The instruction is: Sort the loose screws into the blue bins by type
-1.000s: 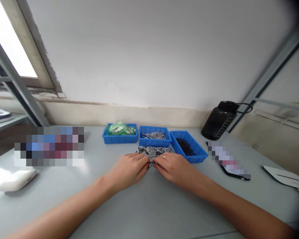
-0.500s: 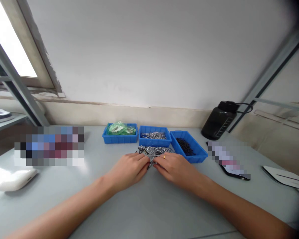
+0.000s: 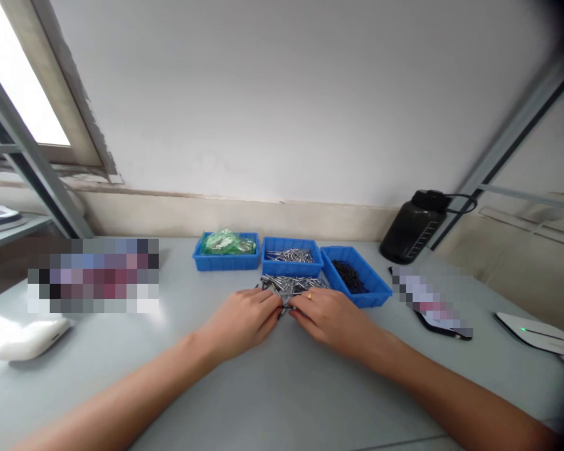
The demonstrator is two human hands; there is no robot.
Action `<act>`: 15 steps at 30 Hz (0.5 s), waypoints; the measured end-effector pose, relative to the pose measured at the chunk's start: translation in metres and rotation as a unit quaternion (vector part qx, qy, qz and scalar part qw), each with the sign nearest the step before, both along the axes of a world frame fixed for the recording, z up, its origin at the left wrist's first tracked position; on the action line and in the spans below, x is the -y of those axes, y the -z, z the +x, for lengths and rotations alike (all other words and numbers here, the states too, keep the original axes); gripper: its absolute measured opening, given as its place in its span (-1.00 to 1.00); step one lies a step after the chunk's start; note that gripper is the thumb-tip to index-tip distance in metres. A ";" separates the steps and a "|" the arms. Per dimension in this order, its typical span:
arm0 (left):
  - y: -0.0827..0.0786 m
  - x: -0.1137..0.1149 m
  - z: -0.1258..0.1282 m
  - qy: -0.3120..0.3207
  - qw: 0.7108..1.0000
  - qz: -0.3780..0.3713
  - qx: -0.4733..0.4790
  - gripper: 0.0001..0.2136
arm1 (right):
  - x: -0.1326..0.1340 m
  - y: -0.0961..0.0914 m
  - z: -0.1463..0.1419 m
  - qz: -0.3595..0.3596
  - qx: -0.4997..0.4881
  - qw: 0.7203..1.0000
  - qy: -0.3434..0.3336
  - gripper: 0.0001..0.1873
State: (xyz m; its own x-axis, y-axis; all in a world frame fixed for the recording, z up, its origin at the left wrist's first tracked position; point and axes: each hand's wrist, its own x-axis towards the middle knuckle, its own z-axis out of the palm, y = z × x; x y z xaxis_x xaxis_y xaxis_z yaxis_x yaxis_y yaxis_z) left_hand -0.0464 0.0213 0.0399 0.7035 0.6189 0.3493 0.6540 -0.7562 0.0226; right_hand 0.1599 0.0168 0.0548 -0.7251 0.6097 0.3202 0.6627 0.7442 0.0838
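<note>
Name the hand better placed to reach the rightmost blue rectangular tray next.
Probably the right hand: it lies nearer the blue rectangular plastic tray of small black pieces, while the left hand sits farther off.

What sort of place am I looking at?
Probably a simple indoor workspace, perhaps a workshop corner: a grey table by a pale wall, with blue bins and a loose heap of thin metal pieces on it.

You are facing a grey worktop (image 3: 272,388); along its far edge, three trays (image 3: 291,270) are showing plain blue around green plastic (image 3: 224,242), silvery pins (image 3: 290,255) and black pieces (image 3: 351,277). Toward the far right corner, a black bottle (image 3: 410,230) is displaying pale graduation marks.
</note>
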 end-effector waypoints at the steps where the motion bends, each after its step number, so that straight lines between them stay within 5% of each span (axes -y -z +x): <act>1: 0.000 0.000 0.000 0.000 1.000 0.000 -0.001 -0.81 | 0.000 0.000 0.000 0.001 -0.001 1.000 0.000 -0.83; 15: 0.000 0.000 0.000 -0.003 1.000 0.001 0.002 -0.83 | 0.000 0.001 0.000 -0.012 -0.006 1.000 -0.001 -0.85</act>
